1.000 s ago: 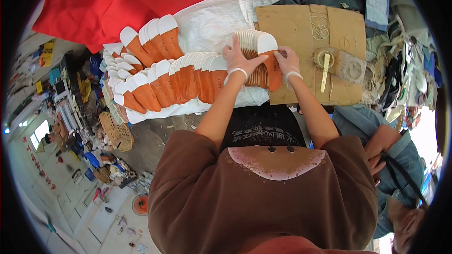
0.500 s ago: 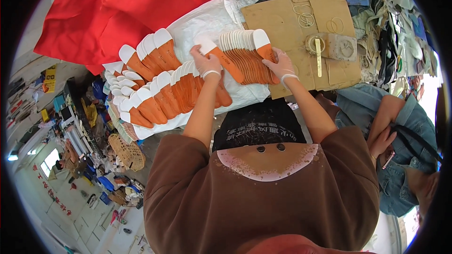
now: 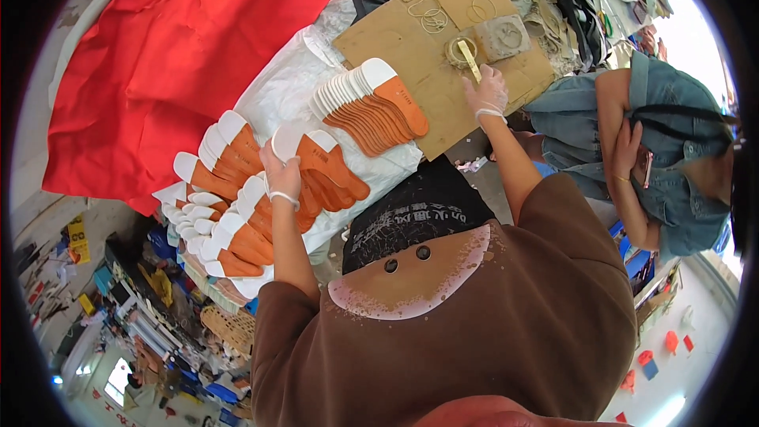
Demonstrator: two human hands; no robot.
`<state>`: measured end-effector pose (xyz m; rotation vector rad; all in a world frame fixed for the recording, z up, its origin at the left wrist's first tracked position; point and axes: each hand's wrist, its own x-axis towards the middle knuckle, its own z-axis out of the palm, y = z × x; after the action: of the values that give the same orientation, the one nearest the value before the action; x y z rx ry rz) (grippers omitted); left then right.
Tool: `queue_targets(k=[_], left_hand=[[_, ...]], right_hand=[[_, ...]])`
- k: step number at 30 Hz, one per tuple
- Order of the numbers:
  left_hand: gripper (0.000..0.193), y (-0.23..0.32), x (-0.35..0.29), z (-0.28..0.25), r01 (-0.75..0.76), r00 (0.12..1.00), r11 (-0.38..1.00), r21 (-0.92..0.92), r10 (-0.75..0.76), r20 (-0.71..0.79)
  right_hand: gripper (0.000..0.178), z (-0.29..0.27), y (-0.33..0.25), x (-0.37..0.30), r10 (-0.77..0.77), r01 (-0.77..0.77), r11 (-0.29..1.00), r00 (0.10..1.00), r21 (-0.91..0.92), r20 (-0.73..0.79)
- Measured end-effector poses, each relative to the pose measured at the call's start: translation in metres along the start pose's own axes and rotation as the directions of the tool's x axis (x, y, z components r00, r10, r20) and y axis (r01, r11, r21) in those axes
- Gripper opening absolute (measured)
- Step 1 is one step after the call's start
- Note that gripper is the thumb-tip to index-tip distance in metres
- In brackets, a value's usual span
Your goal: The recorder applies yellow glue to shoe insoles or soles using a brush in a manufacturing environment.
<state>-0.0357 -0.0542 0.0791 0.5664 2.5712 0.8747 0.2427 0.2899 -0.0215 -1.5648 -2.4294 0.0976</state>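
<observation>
My left hand (image 3: 282, 175), in a thin clear glove, is closed on the edge of an orange insole (image 3: 310, 160) with a white end. That insole lies at the right end of a spread of overlapping insoles (image 3: 237, 225). My right hand (image 3: 488, 95), gloved too, pinches the lower end of a flat yellow stick (image 3: 469, 59). The stick's other end rests over a small round pot (image 3: 458, 52) on the cardboard. Between my hands a neat fanned row of insoles (image 3: 368, 111) lies on white plastic sheeting (image 3: 277, 79).
Red cloth (image 3: 182, 63) covers the far left. A cardboard sheet (image 3: 411, 39) carries rubber bands (image 3: 431, 16) and a crusted block (image 3: 504, 37) beside the pot. At the right sits another person in a denim jacket (image 3: 672, 174), holding a phone. A wicker basket (image 3: 229, 328) stands lower left.
My left hand has carried an insole left from the fanned row to the spread. My right hand has left the row and taken hold of the yellow stick. The view has turned.
</observation>
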Motion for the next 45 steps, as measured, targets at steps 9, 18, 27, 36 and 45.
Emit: queue_targets(k=[9,18,27,36,45], left_hand=[[0.064,0.015,-0.024,-0.026,0.094,0.962,0.929,-0.359,0.008,0.273],[0.041,0.002,-0.038,-0.034,0.001,0.943,0.949,-0.315,0.104,0.316],[0.031,0.034,-0.046,-0.051,-0.167,0.952,0.977,-0.133,0.195,0.236],[0.033,0.04,-0.033,-0.041,-0.523,0.843,0.852,0.009,0.517,0.148],[0.037,0.1,0.011,-0.066,-0.292,0.888,0.891,-0.347,0.388,0.247]], right_hand=[[0.026,0.011,-0.022,0.028,0.333,-0.411,0.91,0.799,0.051,0.501],[0.032,-0.014,-0.035,-0.008,0.356,-0.491,0.827,0.835,0.274,0.42],[0.029,0.023,0.002,-0.026,0.185,-0.312,0.893,0.911,0.324,0.368],[0.037,-0.009,0.012,-0.025,-0.139,-0.707,-0.41,0.673,0.576,0.727],[0.04,-0.125,-0.054,-0.01,-0.517,-0.682,0.175,0.55,0.71,0.655]])
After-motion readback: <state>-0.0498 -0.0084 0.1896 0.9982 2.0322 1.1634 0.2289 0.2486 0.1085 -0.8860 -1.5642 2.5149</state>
